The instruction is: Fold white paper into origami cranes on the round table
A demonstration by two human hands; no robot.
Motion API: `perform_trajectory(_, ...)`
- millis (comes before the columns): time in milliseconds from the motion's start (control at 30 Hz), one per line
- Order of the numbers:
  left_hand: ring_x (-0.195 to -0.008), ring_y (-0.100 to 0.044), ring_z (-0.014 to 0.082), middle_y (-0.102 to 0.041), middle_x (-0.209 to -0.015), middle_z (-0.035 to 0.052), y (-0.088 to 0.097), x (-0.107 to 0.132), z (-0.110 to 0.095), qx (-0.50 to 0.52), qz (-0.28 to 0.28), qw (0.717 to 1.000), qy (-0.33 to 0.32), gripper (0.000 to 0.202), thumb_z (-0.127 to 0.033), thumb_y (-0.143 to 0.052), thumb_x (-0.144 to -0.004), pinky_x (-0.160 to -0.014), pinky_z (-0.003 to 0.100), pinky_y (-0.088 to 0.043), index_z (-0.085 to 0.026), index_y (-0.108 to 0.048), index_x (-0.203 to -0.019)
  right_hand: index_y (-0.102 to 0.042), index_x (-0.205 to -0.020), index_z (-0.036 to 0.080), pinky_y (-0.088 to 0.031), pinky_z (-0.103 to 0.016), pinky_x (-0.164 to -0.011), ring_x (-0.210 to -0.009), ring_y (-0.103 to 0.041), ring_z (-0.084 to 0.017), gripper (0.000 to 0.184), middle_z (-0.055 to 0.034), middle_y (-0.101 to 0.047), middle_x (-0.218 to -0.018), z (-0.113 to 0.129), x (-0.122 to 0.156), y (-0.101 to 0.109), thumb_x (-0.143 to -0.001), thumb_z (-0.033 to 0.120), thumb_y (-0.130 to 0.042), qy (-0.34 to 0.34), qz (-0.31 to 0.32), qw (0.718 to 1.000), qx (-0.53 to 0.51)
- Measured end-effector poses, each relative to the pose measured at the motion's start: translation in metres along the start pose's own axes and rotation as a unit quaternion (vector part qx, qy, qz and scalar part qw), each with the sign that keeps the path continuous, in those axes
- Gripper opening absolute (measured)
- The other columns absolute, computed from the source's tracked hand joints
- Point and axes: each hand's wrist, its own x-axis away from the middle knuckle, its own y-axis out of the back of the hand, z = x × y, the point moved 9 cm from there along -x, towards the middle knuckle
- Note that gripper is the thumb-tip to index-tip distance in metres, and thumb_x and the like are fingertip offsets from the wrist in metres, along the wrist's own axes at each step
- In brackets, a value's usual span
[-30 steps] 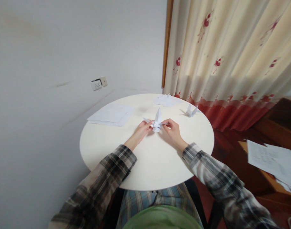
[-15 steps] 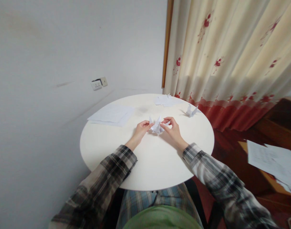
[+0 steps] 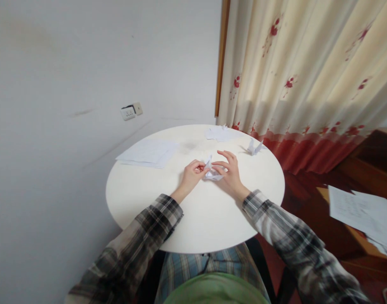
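A folded white paper crane [image 3: 214, 176] is between my two hands over the round white table [image 3: 193, 228]. My left hand [image 3: 193, 172] pinches it by its left side, thumb against the bent fingers. One pointed flap stands up beside those fingertips. My right hand [image 3: 227, 169] is at the crane's right side, its fingers spread and curved around the paper; whether a fingertip touches it I cannot tell. Part of the crane is covered by the fingers. Farther right, another white paper crane [image 3: 253, 147] stands near the table's edge.
Flat white sheets [image 3: 147, 153] lie at the table's left. Smaller paper pieces [image 3: 220, 134] lie at the far edge. A wall with a socket [image 3: 128, 112] is on the left, a curtain [image 3: 295, 84] behind. Written papers [image 3: 361, 215] rest on wooden furniture at right.
The crane has turned and tilted, with its flaps now pointing differently. My right fingers have spread away from the paper they pinched. My left hand has shifted slightly right, still holding it.
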Motion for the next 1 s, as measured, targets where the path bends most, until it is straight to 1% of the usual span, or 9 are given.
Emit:
perform_trajectory(133,-0.065,-0.052,0.0124,-0.054,-0.071,0.0011,-0.005,0.003,-0.006,-0.001,0.019,1.000,-0.001,0.015,-0.029,-0.065,-0.064,-0.057,0.022,-0.044,-0.016,-0.059,-0.070,-0.068,-0.077,0.026,-0.026,-0.047,-0.100,-0.121,-0.033,-0.024,0.008,-0.0016,-0.052,-0.122,0.005,0.000,-0.004,-0.075,0.030,-0.060,0.022,0.024,0.999,0.012)
perform_trajectory(267,-0.070,-0.054,0.0141,-0.056,-0.074,0.0024,-0.006,0.005,-0.007,0.017,0.024,0.999,0.013,0.016,-0.030,-0.063,-0.066,-0.064,0.025,-0.046,-0.017,-0.059,-0.074,-0.067,-0.076,0.026,-0.023,-0.050,-0.100,-0.123,-0.030,-0.025,0.009,-0.0012,-0.050,-0.124,0.004,0.000,-0.004,-0.076,0.030,-0.059,0.016,0.031,0.999,0.019)
perform_trajectory(367,-0.072,-0.055,0.0149,-0.058,-0.076,0.0031,-0.008,0.006,-0.008,0.042,0.042,0.998,0.022,0.016,-0.032,-0.057,-0.072,-0.066,0.025,-0.046,-0.016,-0.059,-0.078,-0.067,-0.076,0.026,-0.023,-0.050,-0.100,-0.123,-0.030,-0.026,0.009,-0.0018,-0.050,-0.124,0.003,0.000,-0.004,-0.076,0.029,-0.059,0.013,0.033,0.999,0.017)
perform_trajectory(433,-0.075,-0.055,0.0154,-0.059,-0.078,0.0036,-0.007,0.006,-0.010,0.034,0.044,0.998,0.017,0.018,-0.032,-0.052,-0.076,-0.066,0.025,-0.045,-0.017,-0.059,-0.080,-0.067,-0.075,0.025,-0.022,-0.051,-0.101,-0.123,-0.030,-0.026,0.009,-0.0020,-0.051,-0.123,0.004,-0.001,-0.004,-0.076,0.028,-0.059,0.013,0.034,0.999,0.016)
perform_trajectory(633,-0.078,-0.053,0.0142,-0.058,-0.085,0.0037,-0.004,0.004,-0.024,-0.080,0.037,0.994,-0.058,0.017,-0.029,-0.048,-0.081,-0.064,0.022,-0.042,-0.019,-0.060,-0.085,-0.067,-0.077,0.026,-0.020,-0.051,-0.101,-0.123,-0.030,-0.025,0.009,-0.0021,-0.052,-0.122,0.008,-0.001,-0.005,-0.076,0.028,-0.059,0.029,0.037,0.999,0.022)
perform_trajectory(767,-0.081,-0.053,0.0144,-0.057,-0.087,0.0045,-0.003,0.005,-0.030,-0.111,0.037,0.989,-0.093,0.016,-0.027,-0.046,-0.082,-0.065,0.023,-0.042,-0.019,-0.060,-0.088,-0.067,-0.078,0.026,-0.019,-0.051,-0.101,-0.124,-0.029,-0.025,0.009,-0.0019,-0.052,-0.123,0.008,0.000,-0.006,-0.076,0.027,-0.059,0.039,0.040,0.998,0.026)
perform_trajectory(867,-0.085,-0.053,0.0149,-0.057,-0.091,0.0050,-0.003,0.005,-0.033,-0.117,0.038,0.986,-0.111,0.018,-0.025,-0.045,-0.083,-0.069,0.025,-0.043,-0.020,-0.059,-0.093,-0.067,-0.078,0.027,-0.018,-0.052,-0.101,-0.124,-0.029,-0.026,0.008,-0.0016,-0.052,-0.123,0.008,0.000,-0.007,-0.076,0.026,-0.059,0.040,0.047,0.998,0.030)
perform_trajectory(1000,-0.093,-0.051,0.0156,-0.054,-0.099,0.0057,-0.005,0.007,-0.043,-0.133,0.043,0.976,-0.165,0.023,-0.018,-0.043,-0.083,-0.081,0.029,-0.043,-0.022,-0.057,-0.102,-0.067,-0.078,0.027,-0.018,-0.053,-0.102,-0.124,-0.029,-0.026,0.008,-0.0014,-0.052,-0.123,0.009,0.000,-0.007,-0.076,0.026,-0.059,0.049,0.046,0.997,0.031)
